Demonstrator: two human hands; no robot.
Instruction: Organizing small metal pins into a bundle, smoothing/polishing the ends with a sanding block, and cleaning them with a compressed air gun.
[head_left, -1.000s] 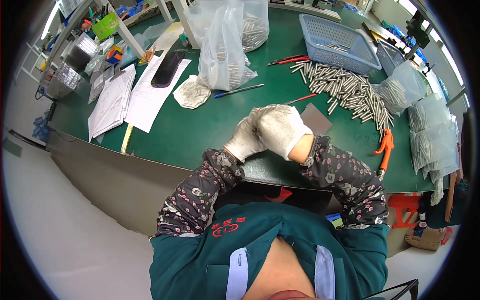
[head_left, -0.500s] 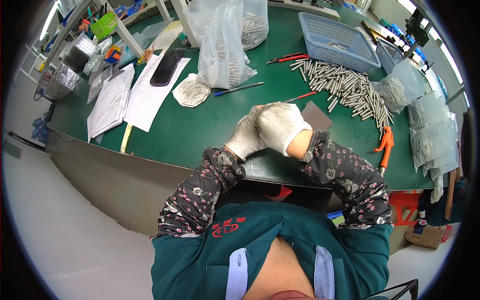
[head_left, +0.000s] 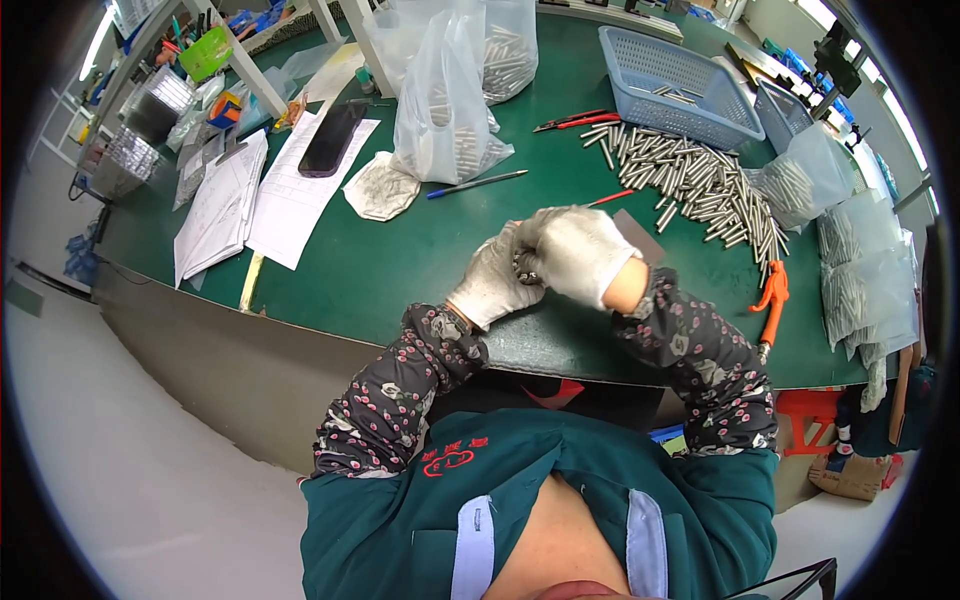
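Both hands wear whitish, soiled gloves and meet above the near edge of the green table. My left hand is closed around what looks like a bunch of short metal pins, whose dark round ends peek out between the gloves. Against it, my right hand curls with its fingers closed; what they grip is hidden. Just beyond the right hand lie a flat grey-brown piece and a thin red-handled tool. A big heap of loose metal pins spreads to the right.
A blue plastic basket stands behind the heap. Bags of pins sit at the back, others at right. An orange air gun, red pliers, a pen, a cloth pad, a phone and papers lie around.
My right hand has moved slightly right and toward me, parting a little from the left. Dark round ends now show between the gloves.
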